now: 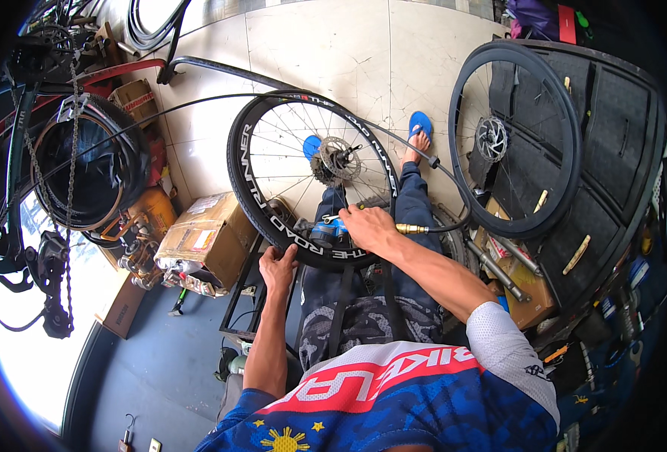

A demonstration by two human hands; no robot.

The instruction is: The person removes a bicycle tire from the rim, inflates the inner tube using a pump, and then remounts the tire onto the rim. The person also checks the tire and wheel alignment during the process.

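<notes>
A bicycle wheel (244,162) with a black tyre, white-lettered rim, cassette and disc rotor (340,157) leans over my legs. My left hand (278,269) grips the tyre at its near left, thumb on top and fingers partly hidden underneath. Just inside the near rim, my right hand (369,226) is closed around a blue air tool (327,230), whose tip is hard to make out against the rim. From its brass fitting (412,228), right of my hand, runs a black air hose (451,226).
Another spoked wheel (463,83) rests against a dark padded board (608,120) at right. A cardboard box (207,235) sits left of my legs. Bicycle frame parts and a hanging chain (72,151) crowd the far left. Metal tubes (499,271) lie right of my knees.
</notes>
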